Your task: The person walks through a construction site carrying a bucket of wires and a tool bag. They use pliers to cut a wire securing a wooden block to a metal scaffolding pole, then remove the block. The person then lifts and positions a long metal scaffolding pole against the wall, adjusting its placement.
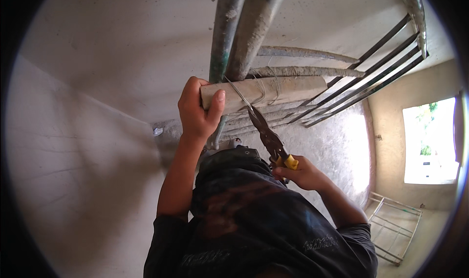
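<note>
My left hand [200,109] grips the left end of a wooden beam [293,88], thumb on its near face and fingers behind. Beside it, two upright metal pipes [244,38] pass behind the beam. A strand of wire [238,90] runs slantwise across the beam, and further thin loops of wire [277,85] hang round it to the right. In my right hand [298,174] is a pair of pliers [266,134] with dark jaws and yellow grips. The plier tips meet the lower end of the wire at the beam's front; whether the jaws have closed on it cannot be told.
Two rough poles [312,55] stretch right from the pipes, by several dark bars [371,73]. A pale wall [73,146] stands at the left. Far right are a bright window opening [425,146] and a metal frame [395,229] on the floor.
</note>
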The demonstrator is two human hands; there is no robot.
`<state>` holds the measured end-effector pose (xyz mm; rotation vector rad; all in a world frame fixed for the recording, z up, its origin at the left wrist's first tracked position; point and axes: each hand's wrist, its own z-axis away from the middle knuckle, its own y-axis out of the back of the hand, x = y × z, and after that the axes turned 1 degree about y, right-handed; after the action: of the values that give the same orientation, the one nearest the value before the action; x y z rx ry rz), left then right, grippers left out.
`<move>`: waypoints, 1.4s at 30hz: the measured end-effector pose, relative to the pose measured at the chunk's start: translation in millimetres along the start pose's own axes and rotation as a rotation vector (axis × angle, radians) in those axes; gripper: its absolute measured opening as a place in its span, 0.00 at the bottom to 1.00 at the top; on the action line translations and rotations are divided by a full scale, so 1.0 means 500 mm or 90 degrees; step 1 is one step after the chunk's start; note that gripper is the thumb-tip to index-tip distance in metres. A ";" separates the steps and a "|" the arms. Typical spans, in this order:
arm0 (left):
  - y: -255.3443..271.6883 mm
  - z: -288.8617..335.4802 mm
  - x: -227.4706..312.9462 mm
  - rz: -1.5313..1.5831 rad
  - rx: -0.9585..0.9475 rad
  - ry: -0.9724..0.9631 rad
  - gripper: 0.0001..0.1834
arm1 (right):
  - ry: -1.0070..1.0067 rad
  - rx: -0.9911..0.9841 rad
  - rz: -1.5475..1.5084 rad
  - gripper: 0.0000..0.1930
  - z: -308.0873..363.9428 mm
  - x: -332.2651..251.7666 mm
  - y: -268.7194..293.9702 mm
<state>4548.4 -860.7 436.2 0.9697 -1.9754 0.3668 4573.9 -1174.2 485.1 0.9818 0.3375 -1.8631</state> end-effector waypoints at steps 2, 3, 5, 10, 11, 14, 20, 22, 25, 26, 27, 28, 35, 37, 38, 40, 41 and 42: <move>-0.006 -0.001 0.001 -0.009 -0.001 0.026 0.18 | 0.051 -0.023 -0.017 0.13 -0.029 0.039 -0.025; -0.005 0.000 0.002 -0.016 0.002 0.042 0.18 | 0.075 -0.038 -0.022 0.13 -0.039 0.048 -0.040; -0.005 -0.001 0.009 -0.032 0.001 0.043 0.19 | 0.087 -0.004 -0.086 0.13 -0.045 0.044 -0.079; -0.004 -0.004 0.011 -0.063 0.004 0.034 0.20 | 0.177 0.006 -0.286 0.14 -0.134 0.085 -0.187; -0.011 -0.004 0.012 -0.065 0.013 0.017 0.19 | 0.203 0.014 -0.319 0.14 -0.149 0.089 -0.210; -0.021 -0.010 0.014 -0.072 0.027 -0.024 0.18 | 0.269 0.027 -0.488 0.14 -0.170 0.068 -0.289; 0.000 -0.001 -0.005 -0.065 -0.022 0.022 0.18 | 0.225 -0.002 -0.625 0.15 -0.162 0.005 -0.366; 0.003 -0.007 -0.011 -0.061 -0.037 0.010 0.18 | 0.218 -0.003 -0.693 0.14 -0.161 -0.014 -0.386; 0.005 -0.011 -0.009 -0.042 -0.052 -0.024 0.17 | 0.225 0.027 -0.736 0.15 -0.165 -0.029 -0.408; 0.006 -0.013 -0.004 -0.039 -0.059 -0.028 0.18 | 0.233 0.048 -0.741 0.15 -0.170 -0.033 -0.412; 0.002 -0.013 0.000 -0.032 -0.067 -0.029 0.19 | 0.239 0.073 -0.745 0.16 -0.173 -0.033 -0.413; 0.002 -0.018 0.004 -0.028 -0.072 -0.035 0.19 | 0.222 0.077 -0.746 0.16 -0.182 -0.020 -0.408; 0.011 -0.019 -0.009 -0.055 -0.089 -0.047 0.24 | 0.051 0.452 0.150 0.24 -0.091 0.030 -0.179; 0.011 -0.022 -0.012 -0.060 -0.099 -0.059 0.25 | 0.047 0.473 0.215 0.24 -0.086 0.032 -0.167; 0.011 -0.022 -0.013 -0.064 -0.103 -0.064 0.26 | 0.042 0.473 0.124 0.22 -0.098 0.036 -0.205; 0.015 -0.026 -0.004 -0.042 -0.137 -0.050 0.26 | 0.083 0.455 -0.110 0.19 -0.151 0.043 -0.306; 0.017 -0.027 0.000 -0.037 -0.155 -0.041 0.26 | 0.125 0.422 -0.260 0.17 -0.183 0.045 -0.344; 0.016 -0.026 0.003 -0.046 -0.143 -0.064 0.27 | 0.168 0.419 -0.343 0.16 -0.201 0.031 -0.376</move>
<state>4549.6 -848.4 445.6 0.9256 -2.0147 0.0541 4459.3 -1030.8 375.9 1.7210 0.1443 -2.4023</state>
